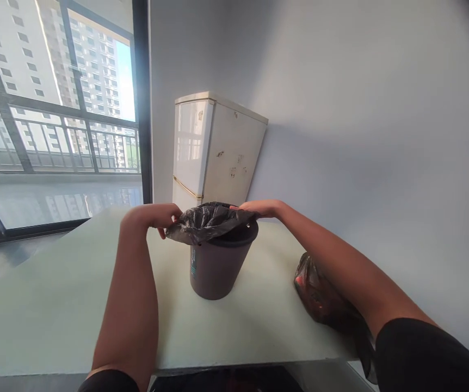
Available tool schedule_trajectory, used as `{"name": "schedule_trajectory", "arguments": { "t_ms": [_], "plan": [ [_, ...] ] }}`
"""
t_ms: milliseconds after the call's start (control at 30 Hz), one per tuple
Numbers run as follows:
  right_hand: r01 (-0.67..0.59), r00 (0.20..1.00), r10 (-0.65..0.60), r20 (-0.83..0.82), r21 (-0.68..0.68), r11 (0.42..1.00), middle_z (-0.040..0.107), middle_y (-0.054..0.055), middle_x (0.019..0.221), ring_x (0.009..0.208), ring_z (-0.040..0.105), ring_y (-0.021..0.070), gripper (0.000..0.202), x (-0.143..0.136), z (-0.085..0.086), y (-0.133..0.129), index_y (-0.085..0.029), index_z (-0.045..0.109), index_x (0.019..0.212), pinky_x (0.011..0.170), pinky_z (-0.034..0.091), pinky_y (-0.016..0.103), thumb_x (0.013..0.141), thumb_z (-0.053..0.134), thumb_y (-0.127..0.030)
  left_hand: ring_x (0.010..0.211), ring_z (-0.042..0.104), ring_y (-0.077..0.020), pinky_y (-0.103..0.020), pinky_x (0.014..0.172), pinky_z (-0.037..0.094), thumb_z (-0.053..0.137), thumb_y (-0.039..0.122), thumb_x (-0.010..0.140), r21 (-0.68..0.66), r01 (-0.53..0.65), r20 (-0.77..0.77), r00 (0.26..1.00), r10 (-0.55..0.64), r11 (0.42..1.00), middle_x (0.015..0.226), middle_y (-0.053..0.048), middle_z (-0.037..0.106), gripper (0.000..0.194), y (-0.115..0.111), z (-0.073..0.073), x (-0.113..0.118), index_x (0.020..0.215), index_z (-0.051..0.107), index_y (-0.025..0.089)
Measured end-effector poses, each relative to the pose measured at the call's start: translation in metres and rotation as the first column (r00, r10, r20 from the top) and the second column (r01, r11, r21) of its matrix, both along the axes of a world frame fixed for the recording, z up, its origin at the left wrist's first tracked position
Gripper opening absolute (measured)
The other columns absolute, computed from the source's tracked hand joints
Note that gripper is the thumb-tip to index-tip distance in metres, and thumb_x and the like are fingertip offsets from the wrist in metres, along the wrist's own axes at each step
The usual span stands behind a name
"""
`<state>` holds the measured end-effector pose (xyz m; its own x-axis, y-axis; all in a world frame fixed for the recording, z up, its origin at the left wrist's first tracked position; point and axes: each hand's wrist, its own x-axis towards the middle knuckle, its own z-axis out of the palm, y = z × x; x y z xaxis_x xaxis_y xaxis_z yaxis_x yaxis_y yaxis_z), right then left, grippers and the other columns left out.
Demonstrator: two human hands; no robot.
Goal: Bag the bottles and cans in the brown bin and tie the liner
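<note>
A dark trash can (217, 272) stands upright on the pale table, with a teal label on its left side. Over its mouth lies a thin black garbage bag (210, 222), draped across the far and left parts of the rim; the near right rim shows bare. My left hand (159, 216) grips the bag's left edge, fingers curled round the plastic. At the far right of the rim, my right hand (261, 208) is closed on the bag's other edge, its fingertips partly hidden behind the plastic.
A filled dark plastic bag (320, 296) with something red inside sits on the table (259, 332) under my right forearm. Beyond the table stand a worn white refrigerator (230, 152) and a grey wall. Glass sliding doors (59, 120) are at the left.
</note>
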<state>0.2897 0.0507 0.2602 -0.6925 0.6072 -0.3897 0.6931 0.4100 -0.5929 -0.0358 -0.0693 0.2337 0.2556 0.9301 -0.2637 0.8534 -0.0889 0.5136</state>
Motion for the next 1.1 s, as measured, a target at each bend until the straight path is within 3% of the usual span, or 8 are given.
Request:
{"name": "schedule_trajectory", "arguments": {
  "t_ms": [100,200,367,467,533,667,867,1100],
  "plan": [
    [0.089,0.994,-0.092,0.053,0.054,0.995,0.075,0.010,0.110,0.098,0.067,0.0227,0.059,0.015,0.001,-0.006,-0.018,0.076,0.106,0.086,0.055,0.034,0.090,0.063,-0.074,0.086,0.075,-0.0257,-0.034,0.078,0.063,0.067,0.016,0.058,-0.011,0.085,0.004,0.996,-0.085,0.996,0.091,-0.006,0.077,0.031,-0.003,0.004,0.016,0.088,0.074,0.019],
    [0.230,0.971,-0.174,-0.166,0.428,0.874,0.071,0.014,0.128,0.111,0.066,0.0259,0.056,0.024,0.007,-0.027,-0.019,0.071,0.120,0.093,0.055,0.038,0.091,0.068,-0.067,0.086,0.074,-0.0259,-0.034,0.073,0.063,0.065,0.015,0.059,-0.031,0.126,0.032,0.992,-0.125,0.992,0.092,-0.006,0.077,0.030,-0.012,0.012,0.028,0.087,0.074,0.019],
    [-0.116,0.841,0.411,-0.352,0.624,0.772,0.069,0.011,0.133,0.119,0.065,0.0258,0.055,0.034,0.006,-0.082,-0.027,0.062,0.141,0.101,0.052,0.042,0.096,0.068,-0.059,0.094,0.073,-0.0275,-0.031,0.069,0.064,0.066,0.016,0.058,-0.065,0.091,0.074,0.994,-0.086,0.994,0.104,-0.009,0.078,0.041,-0.020,0.017,0.031,0.097,0.075,0.020],
    [-0.096,0.811,0.496,-0.309,0.767,0.634,0.071,0.006,0.094,0.089,0.064,0.0213,0.019,0.044,-0.005,-0.106,-0.025,0.071,0.104,0.091,0.052,0.040,0.102,0.064,-0.043,0.097,0.073,-0.0281,-0.029,0.067,0.064,0.066,0.016,0.057,-0.052,0.082,0.084,0.993,-0.077,0.995,0.108,-0.010,0.077,0.045,-0.017,0.015,0.028,0.101,0.074,0.020],
    [-0.094,0.784,0.541,-0.304,0.804,0.588,0.063,0.004,0.078,0.076,0.058,0.0197,0.025,0.054,-0.015,-0.111,-0.025,0.066,0.088,0.085,0.051,0.040,0.107,0.054,-0.035,0.098,0.073,-0.0282,-0.028,0.066,0.064,0.065,0.016,0.057,-0.047,0.086,0.081,0.993,-0.082,0.995,0.112,-0.011,0.077,0.049,-0.013,0.012,0.025,0.105,0.073,0.020],
    [-0.331,0.750,0.648,-0.130,0.774,0.539,0.063,0.002,0.072,0.071,0.057,0.0191,0.020,0.072,-0.036,-0.108,-0.026,0.068,0.088,0.082,0.051,0.037,0.101,0.053,-0.021,0.100,0.073,-0.0273,-0.027,0.069,0.064,0.067,0.018,0.061,-0.072,0.090,0.069,0.994,-0.085,0.993,0.123,-0.012,0.076,0.053,-0.005,0.006,0.026,0.114,0.073,0.020],
    [-0.435,0.870,0.459,0.181,0.721,0.539,0.079,0.006,0.102,0.100,0.069,0.0245,0.031,0.068,-0.074,-0.101,-0.025,0.079,0.101,0.097,0.051,0.041,0.089,0.056,-0.007,0.096,0.076,-0.0303,-0.035,0.074,0.066,0.075,0.024,0.060,-0.127,0.080,0.010,0.997,-0.080,0.989,0.117,-0.015,0.077,0.044,0.017,-0.010,0.029,0.103,0.078,0.018],
    [-0.427,0.904,0.276,0.327,0.721,0.545,0.077,0.013,0.115,0.110,0.071,0.0328,0.022,0.065,-0.110,-0.086,-0.022,0.079,0.110,0.099,0.054,0.049,0.098,0.060,-0.022,0.081,0.078,-0.0304,-0.042,0.078,0.064,0.081,0.027,0.057,-0.249,-0.008,-0.110,0.994,-0.020,0.968,0.108,-0.013,0.081,0.033,0.049,-0.039,0.034,0.088,0.080,0.020]
  ]
}}
